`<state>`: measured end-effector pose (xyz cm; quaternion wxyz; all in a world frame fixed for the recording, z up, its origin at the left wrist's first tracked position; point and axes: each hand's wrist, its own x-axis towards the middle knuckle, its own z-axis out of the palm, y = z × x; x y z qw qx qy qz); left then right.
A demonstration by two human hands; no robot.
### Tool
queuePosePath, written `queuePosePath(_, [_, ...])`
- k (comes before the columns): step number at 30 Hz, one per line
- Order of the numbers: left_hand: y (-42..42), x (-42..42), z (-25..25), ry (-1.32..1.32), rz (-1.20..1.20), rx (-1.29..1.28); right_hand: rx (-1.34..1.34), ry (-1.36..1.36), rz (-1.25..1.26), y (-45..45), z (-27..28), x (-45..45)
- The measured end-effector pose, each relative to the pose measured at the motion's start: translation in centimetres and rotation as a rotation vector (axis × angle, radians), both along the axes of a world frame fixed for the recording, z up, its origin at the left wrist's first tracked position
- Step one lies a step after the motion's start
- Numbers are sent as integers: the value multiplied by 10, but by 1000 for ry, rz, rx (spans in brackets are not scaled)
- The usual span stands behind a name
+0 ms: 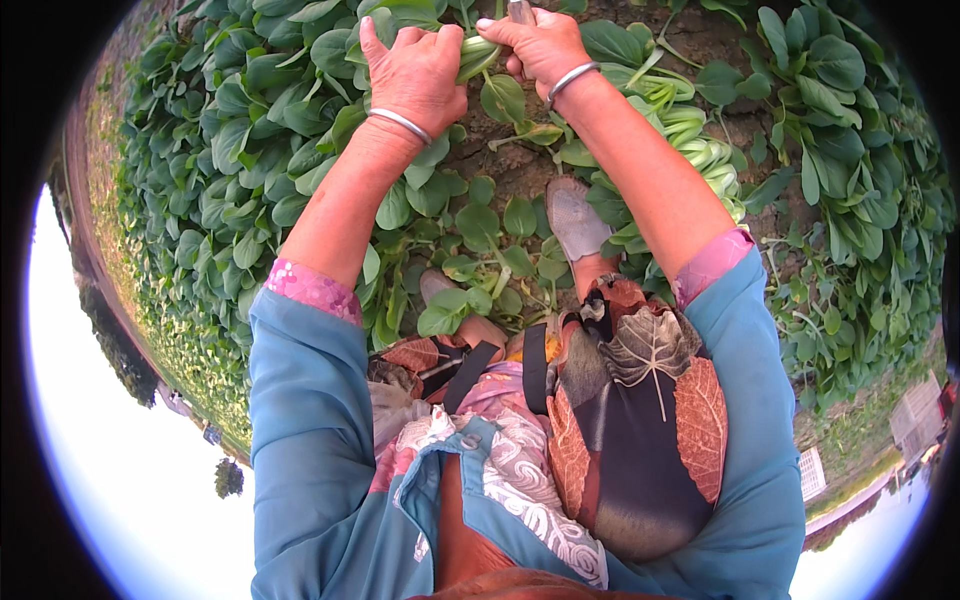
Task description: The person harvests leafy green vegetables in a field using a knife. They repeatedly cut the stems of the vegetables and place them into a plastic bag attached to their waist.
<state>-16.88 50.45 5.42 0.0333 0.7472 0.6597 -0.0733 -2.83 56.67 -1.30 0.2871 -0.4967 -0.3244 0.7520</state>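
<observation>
At the top of the head view, my left hand (420, 75) is closed around a leafy green plant, likely bok choy. Its pale green stalks (477, 58) stick out towards my right hand (536, 49). That hand grips a short handle (520, 11) of a tool, perhaps a knife; its blade is hidden or out of view. My right thumb is at the cut-looking end of the stalks. Beneath and beside my right forearm lies a row of picked greens (686, 131), their pale stalk ends towards me.
Dense leafy greens (240, 142) grow on the left, and more plants (840, 120) stand on the right. Loose leaves (480, 225) and low plants cover soil around my shoes (577, 217). Buildings (916, 420) appear at the far right rim.
</observation>
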Motion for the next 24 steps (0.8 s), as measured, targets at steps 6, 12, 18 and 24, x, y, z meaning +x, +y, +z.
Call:
queuePosePath(6, [13, -12, -8, 28, -197, 17, 530, -564, 106, 8, -30, 9])
queuePosePath(12, [7, -27, -10, 210, -157, -369, 267, -723, 562, -20, -35, 4])
queuePosePath(18, [-5, -31, -20, 184, -119, -305, 208, -720, 687, -31, -53, 2])
queuePosePath(24, [-12, -35, -25, 114, -95, -235, 55, -588, 709, -29, -43, 2])
